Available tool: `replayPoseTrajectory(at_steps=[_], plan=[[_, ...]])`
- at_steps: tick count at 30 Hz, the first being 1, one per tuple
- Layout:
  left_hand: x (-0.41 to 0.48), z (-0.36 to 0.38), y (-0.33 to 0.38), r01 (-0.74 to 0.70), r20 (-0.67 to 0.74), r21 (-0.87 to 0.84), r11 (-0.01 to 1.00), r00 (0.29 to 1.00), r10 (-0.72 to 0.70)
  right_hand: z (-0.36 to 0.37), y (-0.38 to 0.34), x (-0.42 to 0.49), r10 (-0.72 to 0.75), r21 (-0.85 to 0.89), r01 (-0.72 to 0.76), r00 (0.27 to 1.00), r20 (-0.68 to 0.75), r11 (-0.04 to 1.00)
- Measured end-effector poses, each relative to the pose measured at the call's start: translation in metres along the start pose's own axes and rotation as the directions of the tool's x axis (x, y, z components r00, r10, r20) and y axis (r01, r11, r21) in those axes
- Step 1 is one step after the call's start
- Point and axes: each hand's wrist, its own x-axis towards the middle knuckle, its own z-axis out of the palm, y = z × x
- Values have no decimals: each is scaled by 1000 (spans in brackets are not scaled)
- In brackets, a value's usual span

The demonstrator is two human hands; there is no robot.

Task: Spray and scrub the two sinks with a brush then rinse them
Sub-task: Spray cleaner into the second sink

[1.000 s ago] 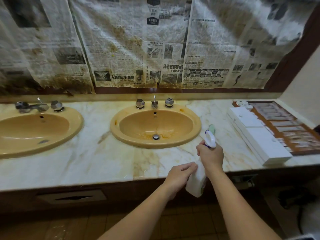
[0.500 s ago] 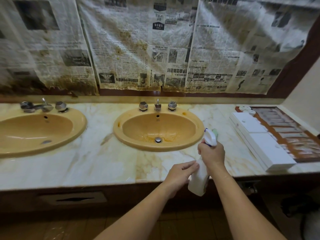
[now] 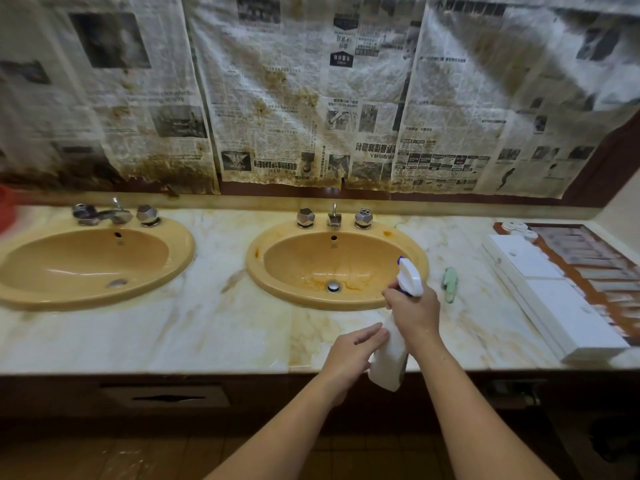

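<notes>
Right hand [image 3: 414, 311]: my fingers grip the spray bottle [image 3: 393, 355] neck, nozzle raised over the right sink [image 3: 346, 303] rim since a second ago.
Left hand [image 3: 353, 351]: fingers straight, steadying the bottle's side as before.
Brush [image 3: 450, 284]: on the desk [image 3: 207, 323], now uncovered beside the sink.

Stained newspaper sheets [image 3: 311, 98] cover the wall across the whole upper half of the frame, with brown marks along their lower edges. Below them a pale marble counter [image 3: 214, 327] with yellowish veins runs from left to right. At the right side of the frame long white boxes [image 3: 554, 299] lie on the counter, and just beside them, nearer the right edge, is a brown tray [image 3: 602, 268] with rows of small packets. At the lower left, under the counter, a dark panel with a slot [image 3: 166, 396] is visible. A tiled floor [image 3: 138, 459] fills the bottom.
</notes>
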Motion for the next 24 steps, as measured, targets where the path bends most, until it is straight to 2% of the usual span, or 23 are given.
replayPoseTrajectory(at_steps=[8,16,21,24], plan=[[-3,-7,2,-14,-9,11,1000,1000,15,7,2,1,39,-7,-39,998,-50,999],[-15,-15,0,7,-52,-13,1000,999,-8,10,-9,-5,-18,11,16,985,174,1000],[-21,-25,3,15,-89,-35,999,996,-19,24,-13,-12,10,21,-12,997,79,1000],[-26,-27,4,31,-91,-40,999,995,-34,28,-11,-14,29,20,-31,997,75,999]])
